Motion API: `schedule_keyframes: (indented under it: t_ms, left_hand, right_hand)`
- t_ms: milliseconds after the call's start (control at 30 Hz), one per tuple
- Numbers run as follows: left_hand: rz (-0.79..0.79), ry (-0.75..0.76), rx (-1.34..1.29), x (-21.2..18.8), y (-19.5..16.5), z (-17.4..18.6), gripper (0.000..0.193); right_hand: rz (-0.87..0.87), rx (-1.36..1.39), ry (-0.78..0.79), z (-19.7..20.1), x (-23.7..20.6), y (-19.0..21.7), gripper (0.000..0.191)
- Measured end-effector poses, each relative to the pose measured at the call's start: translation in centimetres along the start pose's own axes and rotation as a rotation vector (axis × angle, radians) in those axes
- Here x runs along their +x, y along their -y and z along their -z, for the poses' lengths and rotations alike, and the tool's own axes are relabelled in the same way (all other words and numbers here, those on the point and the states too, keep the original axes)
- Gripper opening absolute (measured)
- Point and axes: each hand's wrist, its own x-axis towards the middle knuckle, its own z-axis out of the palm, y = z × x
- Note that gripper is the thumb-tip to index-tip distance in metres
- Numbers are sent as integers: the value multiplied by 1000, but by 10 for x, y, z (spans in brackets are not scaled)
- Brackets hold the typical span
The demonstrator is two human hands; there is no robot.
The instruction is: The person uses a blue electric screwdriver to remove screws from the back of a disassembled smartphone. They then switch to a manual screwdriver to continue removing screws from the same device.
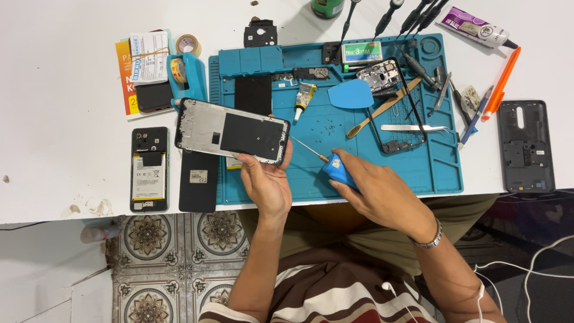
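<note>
My left hand holds a phone frame, a silver and black rectangular chassis, tilted above the left end of the blue work mat. My right hand grips a blue-handled screwdriver. Its thin shaft points up and left, with the tip close to the frame's right edge near my left fingers. Several tiny screws lie loose on the mat behind the screwdriver.
An opened phone with its battery showing and a black panel lie left of the mat. On the mat are a glue tube, a blue pick, tweezers, a brush and a circuit board. A black back cover lies far right.
</note>
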Motion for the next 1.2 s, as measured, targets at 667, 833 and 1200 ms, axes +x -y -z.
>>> schedule_keyframes:
  t_ms: [667, 833, 1200]
  left_hand:
    - [10, 5, 34, 0, 1, -4, 63]
    - [16, 9, 72, 0, 2, -4, 63]
    - [66, 76, 130, -3, 8, 1, 64]
  right_hand:
    - [-37, 8, 2, 4, -1, 2, 58]
    - [-9, 4, -20, 5, -2, 1, 58]
    - [-18, 15, -29, 5, -4, 1, 56]
